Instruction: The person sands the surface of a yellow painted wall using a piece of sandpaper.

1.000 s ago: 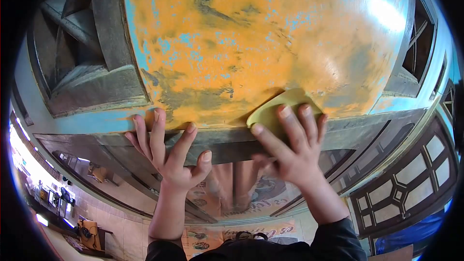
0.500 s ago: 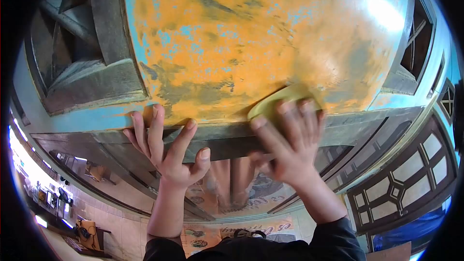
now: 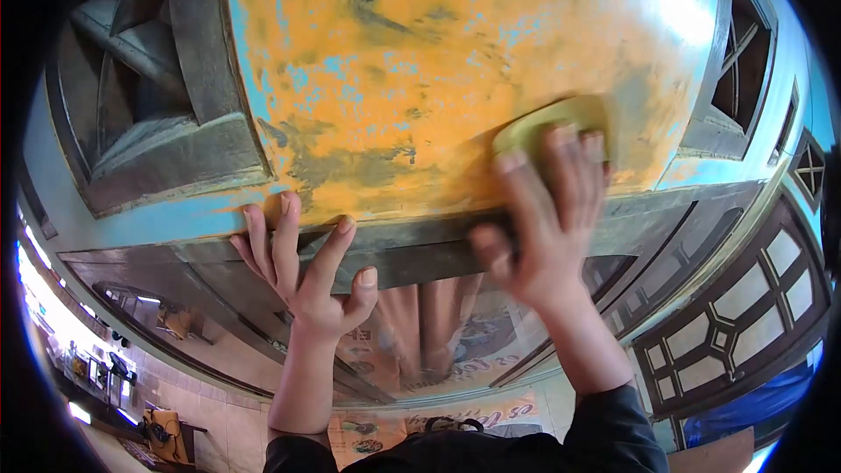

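A wall panel [image 3: 420,79] of worn orange paint, with blue and dark grey patches, rises in front of me. My right hand [image 3: 556,228] presses a yellow-green sheet, seemingly sandpaper [image 3: 561,118], flat against the panel's lower right part. The fingers lie over the sheet and hide some of it; the hand is slightly blurred. Lower left, my left hand [image 3: 311,271] has its fingers spread, fingertips at the panel's bottom edge by the dark wooden beam [image 3: 420,263]. Nothing is in that hand.
Dark wooden lattice vents flank the panel, one at left [image 3: 131,79] and one at right [image 3: 745,61]. Below the beam, glass panes [image 3: 429,324] reflect the surroundings. At right is a dark window frame [image 3: 736,324]; a brown bag [image 3: 166,434] sits lower left.
My right hand has slid the sandpaper up and to the right across the panel. My left hand has stayed almost in place.
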